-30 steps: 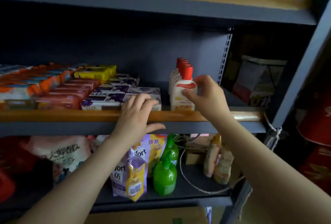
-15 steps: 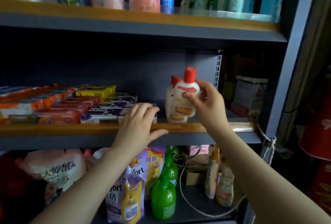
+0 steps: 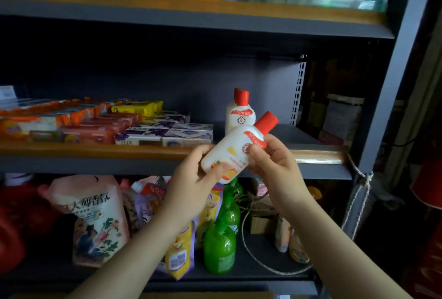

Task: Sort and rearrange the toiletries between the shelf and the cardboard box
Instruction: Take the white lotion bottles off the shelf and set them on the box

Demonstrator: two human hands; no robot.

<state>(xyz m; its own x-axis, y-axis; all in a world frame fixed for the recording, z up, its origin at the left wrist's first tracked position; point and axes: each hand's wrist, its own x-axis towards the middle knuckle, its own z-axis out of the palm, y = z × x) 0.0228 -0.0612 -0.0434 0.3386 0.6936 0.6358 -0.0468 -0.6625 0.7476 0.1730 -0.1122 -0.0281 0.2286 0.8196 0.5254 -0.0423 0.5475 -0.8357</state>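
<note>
A white lotion bottle with a red cap (image 3: 235, 146) is tilted in front of the middle shelf's edge (image 3: 95, 151), cap pointing up and right. My left hand (image 3: 193, 179) grips its lower end and my right hand (image 3: 270, 162) grips its upper body. Behind it more white red-capped bottles (image 3: 240, 112) stand upright in a row on the middle shelf. Boxed and wrapped soap bars (image 3: 165, 132) lie in rows to the left on the same shelf. The cardboard box is barely visible at the bottom edge.
The top shelf (image 3: 191, 9) holds bottles and tubes. On the bottom shelf stand refill pouches (image 3: 95, 217), green pump bottles (image 3: 218, 248), twine (image 3: 251, 251) and small bottles (image 3: 287, 239). A grey upright post (image 3: 387, 83) bounds the shelf on the right.
My right hand has lifted one white bottle off the shelf and pulled it toward me, tilting it. My left hand left the shelf edge and took hold of the bottle's lower end.
</note>
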